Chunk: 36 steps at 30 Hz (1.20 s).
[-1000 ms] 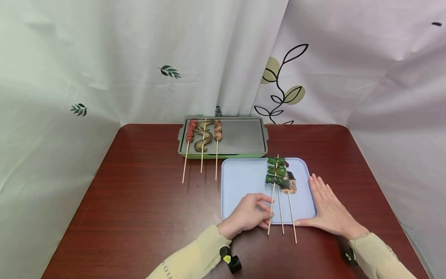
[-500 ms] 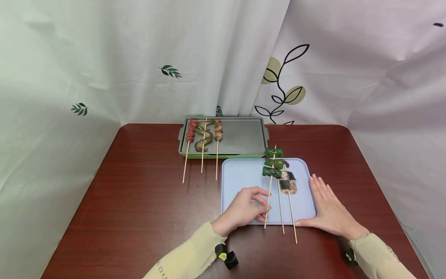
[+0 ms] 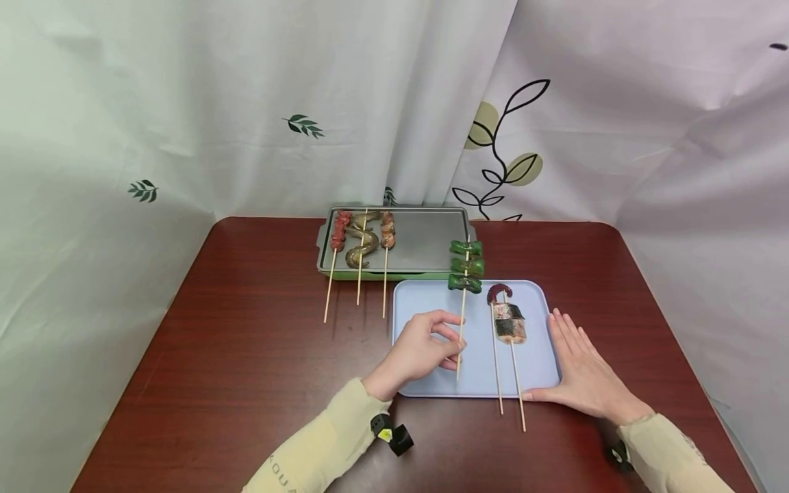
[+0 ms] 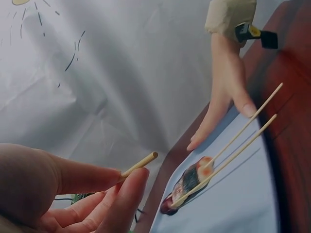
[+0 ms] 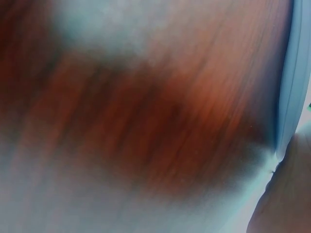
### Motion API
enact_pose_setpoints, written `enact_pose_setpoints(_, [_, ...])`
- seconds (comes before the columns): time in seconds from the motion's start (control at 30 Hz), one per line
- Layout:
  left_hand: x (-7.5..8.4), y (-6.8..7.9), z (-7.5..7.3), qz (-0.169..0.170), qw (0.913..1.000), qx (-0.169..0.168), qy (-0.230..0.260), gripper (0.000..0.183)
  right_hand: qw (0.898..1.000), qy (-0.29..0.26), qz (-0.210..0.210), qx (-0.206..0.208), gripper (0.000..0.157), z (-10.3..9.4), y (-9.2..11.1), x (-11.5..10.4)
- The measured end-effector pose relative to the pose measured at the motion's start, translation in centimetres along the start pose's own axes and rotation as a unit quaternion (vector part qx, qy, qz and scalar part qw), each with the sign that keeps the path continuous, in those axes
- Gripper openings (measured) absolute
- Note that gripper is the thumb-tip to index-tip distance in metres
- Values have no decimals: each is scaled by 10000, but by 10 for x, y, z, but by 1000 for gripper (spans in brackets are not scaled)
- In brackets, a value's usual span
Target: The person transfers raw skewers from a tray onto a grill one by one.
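My left hand (image 3: pixel 422 348) pinches the stick of a green pepper skewer (image 3: pixel 466 266) between thumb and fingers; in the left wrist view the stick's end (image 4: pixel 146 160) pokes out past the fingertips. The pepper pieces overlap the grill pan's front right corner and the tray's back edge in the head view. On the light blue tray (image 3: pixel 431 383) lie a skewer with a dark red curled tentacle (image 3: pixel 498 292) and a skewer with a dark-banded fish piece (image 3: pixel 510 323), side by side. My right hand (image 3: pixel 585 373) rests with straight fingers along the tray's right edge, thumb at its front corner.
Behind the tray sits a grey grill pan (image 3: pixel 431 239) with a green base. On its left half lie a red meat skewer (image 3: pixel 338 231), a squiggly brown skewer (image 3: pixel 362 248) and a brown meat skewer (image 3: pixel 387 231), their sticks jutting over the front. A pale curtain (image 3: pixel 246 103) hangs behind the table.
My left hand has lifted the green pepper skewer away from the other two and carried it left and back toward the grill pan. The tentacle is now uncovered. My right hand has stayed put.
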<state>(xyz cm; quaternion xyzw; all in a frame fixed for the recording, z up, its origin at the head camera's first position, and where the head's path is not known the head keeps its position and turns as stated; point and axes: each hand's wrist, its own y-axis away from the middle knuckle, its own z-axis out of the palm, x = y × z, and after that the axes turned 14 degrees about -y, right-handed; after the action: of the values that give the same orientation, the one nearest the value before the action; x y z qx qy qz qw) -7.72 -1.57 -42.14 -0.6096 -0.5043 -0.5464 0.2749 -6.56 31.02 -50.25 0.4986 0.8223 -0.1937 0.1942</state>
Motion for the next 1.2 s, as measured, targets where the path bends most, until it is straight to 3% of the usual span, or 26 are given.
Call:
enact_pose_setpoints(0.23, [4, -9, -17, -10, 9996, 265, -109, 34, 10000, 14, -53, 58, 143, 1, 0, 2])
enact_pose_setpoints(0.7, [8, -38, -55, -351, 9941, 908, -487, 41, 10000, -23, -32, 36, 143, 1, 1, 3])
enact_pose_setpoints(1.2, [12, -49, -74, -839, 9872, 1062, -841, 42, 9999, -99, 88, -77, 142, -1, 1, -3])
